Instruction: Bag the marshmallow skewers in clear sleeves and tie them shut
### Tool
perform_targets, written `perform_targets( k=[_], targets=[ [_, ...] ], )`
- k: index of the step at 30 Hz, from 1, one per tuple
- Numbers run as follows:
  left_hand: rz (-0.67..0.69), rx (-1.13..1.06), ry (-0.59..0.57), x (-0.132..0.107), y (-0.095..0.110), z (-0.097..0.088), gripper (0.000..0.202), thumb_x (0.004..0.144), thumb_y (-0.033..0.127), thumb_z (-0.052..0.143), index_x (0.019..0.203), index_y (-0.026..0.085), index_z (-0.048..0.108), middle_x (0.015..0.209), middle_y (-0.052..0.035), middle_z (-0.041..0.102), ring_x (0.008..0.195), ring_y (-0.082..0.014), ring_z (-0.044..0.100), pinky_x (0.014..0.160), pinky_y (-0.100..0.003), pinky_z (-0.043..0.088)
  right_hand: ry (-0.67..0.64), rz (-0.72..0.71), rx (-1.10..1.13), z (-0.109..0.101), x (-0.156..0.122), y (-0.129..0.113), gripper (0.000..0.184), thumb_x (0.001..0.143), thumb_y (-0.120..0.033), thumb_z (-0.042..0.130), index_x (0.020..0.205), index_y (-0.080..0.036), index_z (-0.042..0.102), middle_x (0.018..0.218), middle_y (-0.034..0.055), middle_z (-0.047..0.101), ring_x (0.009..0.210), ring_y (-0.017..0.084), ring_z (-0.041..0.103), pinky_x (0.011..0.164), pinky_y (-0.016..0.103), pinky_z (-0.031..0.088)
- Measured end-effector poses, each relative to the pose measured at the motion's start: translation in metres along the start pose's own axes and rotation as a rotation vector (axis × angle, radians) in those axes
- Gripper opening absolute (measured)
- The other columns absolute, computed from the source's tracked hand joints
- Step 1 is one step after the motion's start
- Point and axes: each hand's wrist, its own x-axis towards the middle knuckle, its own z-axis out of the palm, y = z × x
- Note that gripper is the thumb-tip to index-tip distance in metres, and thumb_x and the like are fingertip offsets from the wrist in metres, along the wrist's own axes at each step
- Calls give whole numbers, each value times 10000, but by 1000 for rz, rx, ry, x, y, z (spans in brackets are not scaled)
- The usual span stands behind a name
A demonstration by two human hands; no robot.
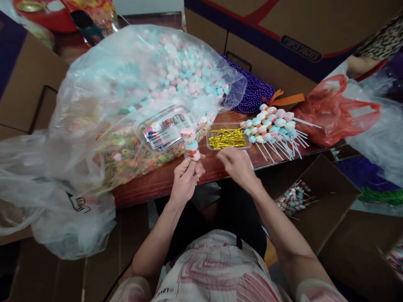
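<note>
My left hand [185, 174] pinches the lower end of a marshmallow stick [190, 144], which stands upright with pink, white and blue pieces in a clear printed wrapper. To its right, my right hand [237, 165] is over the table edge with curled fingers, slightly blurred; whatever is between them cannot be made out. Just beyond that hand is a clear tray of gold twist ties [228, 138]. A plastic tub [168, 128] of printed wrappers sits behind the left hand. Unwrapped marshmallow sticks [272, 126] are piled right of the ties, their white sticks pointing toward me.
A big clear bag of marshmallows [151, 71] covers the table's left and back. Purple bead strings [255, 88] and a red plastic bag [336, 109] lie at the back right. Below, an open carton [327, 197] holds wrapped sticks [297, 197]. Another person's arm [362, 65] shows at the far right.
</note>
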Motion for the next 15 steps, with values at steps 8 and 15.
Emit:
perform_targets(
  k=[8, 15],
  targets=[
    [-117, -51, 62, 7, -17, -1, 338, 752, 405, 840, 840, 197, 588, 611, 64, 449, 505, -36, 322, 473, -153, 270, 118, -27, -815, -26, 81, 77, 274, 978, -133, 413, 926, -125, 682, 1041, 207, 587, 944, 289, 520, 682, 351, 441],
    [-115, -32, 90, 20, -20, 6, 338, 744, 414, 836, 832, 197, 591, 696, 34, 571, 504, -33, 368, 478, -174, 296, 274, -147, -743, -53, 60, 84, 335, 996, -208, 380, 932, -165, 706, 857, 167, 626, 829, 266, 524, 677, 372, 426]
  ],
)
